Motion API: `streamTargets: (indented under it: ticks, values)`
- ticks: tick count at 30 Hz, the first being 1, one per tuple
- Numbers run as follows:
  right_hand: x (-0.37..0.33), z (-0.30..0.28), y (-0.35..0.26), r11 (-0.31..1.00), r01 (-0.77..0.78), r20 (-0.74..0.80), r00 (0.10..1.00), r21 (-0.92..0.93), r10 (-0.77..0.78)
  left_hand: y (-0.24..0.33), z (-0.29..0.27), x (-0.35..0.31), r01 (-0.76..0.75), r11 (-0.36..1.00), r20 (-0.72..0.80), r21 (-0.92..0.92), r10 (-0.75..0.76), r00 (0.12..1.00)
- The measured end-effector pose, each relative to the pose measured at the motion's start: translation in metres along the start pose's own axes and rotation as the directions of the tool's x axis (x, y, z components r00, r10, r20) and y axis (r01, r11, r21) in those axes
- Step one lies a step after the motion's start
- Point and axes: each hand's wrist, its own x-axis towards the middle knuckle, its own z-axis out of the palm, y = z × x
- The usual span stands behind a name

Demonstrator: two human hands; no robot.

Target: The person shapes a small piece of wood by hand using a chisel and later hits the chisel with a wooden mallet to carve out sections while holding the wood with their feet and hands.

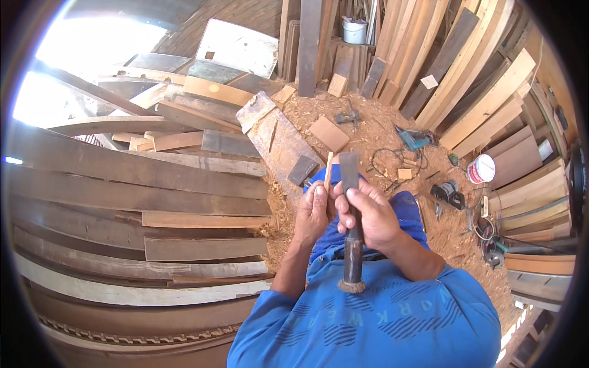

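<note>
My left hand (315, 207) pinches a thin strip of light wood (329, 169) that stands up between thumb and fingers. My right hand (372, 213) is wrapped round the shank of a wide chisel (350, 173), its flat grey blade pointing away from me. The chisel's dark round handle (353, 260) hangs down toward my chest and ends in a frayed, mushroomed butt. Both hands meet in front of my lap, fingers nearly touching, with the strip just left of the blade. A small dark block (302, 170) lies beyond my left hand on a dusty plank (279, 141).
Long boards (123, 190) are stacked on my left. More planks (423, 55) lean along the back and right. Shavings (307, 110) cover the floor, with a teal power tool (412, 139), a cable, a black-and-grey tool (448, 192) and a white bucket (481, 168).
</note>
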Motion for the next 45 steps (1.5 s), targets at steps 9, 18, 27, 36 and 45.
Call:
streamTargets:
  ticks: [9,18,27,36,45]
  values:
    - [-0.011,0.026,0.024,0.972,-0.225,0.113,0.966,-0.072,0.232,0.003,-0.017,0.015,-0.019,0.968,-0.188,-0.252,-0.03,0.982]
    - [-0.025,0.023,0.02,0.972,-0.142,0.074,0.985,-0.187,0.158,-0.002,-0.01,-0.007,0.017,0.98,0.017,-0.2,-0.014,1.0]
    - [-0.028,0.004,-0.015,0.987,0.062,-0.051,0.996,-0.148,-0.071,-0.037,0.001,-0.05,0.052,0.944,-0.012,-0.326,-0.059,0.998]
    - [-0.003,0.024,0.021,0.977,-0.206,0.072,0.975,-0.061,0.21,0.024,0.004,0.013,0.012,0.967,-0.163,-0.256,-0.055,0.985]
    - [-0.051,0.032,-0.014,0.93,0.222,0.201,0.965,-0.294,-0.167,-0.013,0.012,-0.057,0.12,0.988,0.078,0.101,-0.128,0.989]
